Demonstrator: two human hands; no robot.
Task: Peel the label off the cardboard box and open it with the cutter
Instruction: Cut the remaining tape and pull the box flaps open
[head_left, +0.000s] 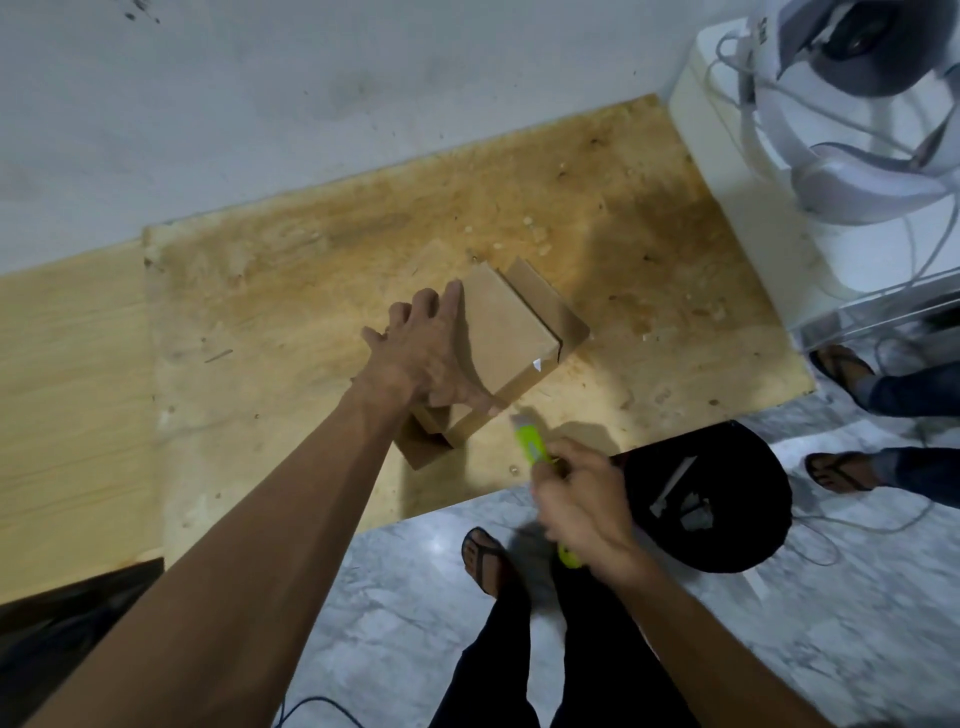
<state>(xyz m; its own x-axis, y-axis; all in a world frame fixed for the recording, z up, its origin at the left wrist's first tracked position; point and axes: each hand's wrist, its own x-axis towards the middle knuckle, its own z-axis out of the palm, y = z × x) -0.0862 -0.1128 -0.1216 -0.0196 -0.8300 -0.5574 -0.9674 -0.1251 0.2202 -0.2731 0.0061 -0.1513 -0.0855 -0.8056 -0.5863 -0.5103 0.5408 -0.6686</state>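
A small brown cardboard box (506, 338) sits on the worn wooden table (311, 291), with flaps sticking out at its far right and near left ends. A tiny white scrap of label (538, 364) clings to its right corner. My left hand (421, 358) lies flat on the box top, fingers spread, pressing it down. My right hand (582, 499) grips a lime-green cutter (530, 439) just off the box's near corner, its tip pointing at the box; the hand is motion-blurred.
A black round bin (727, 514) with white paper scraps stands below the table edge at right. A white appliance with cables (810, 130) occupies the far right. Another person's sandalled feet (841, 364) stand nearby. My own foot (483, 558) is on the marble floor.
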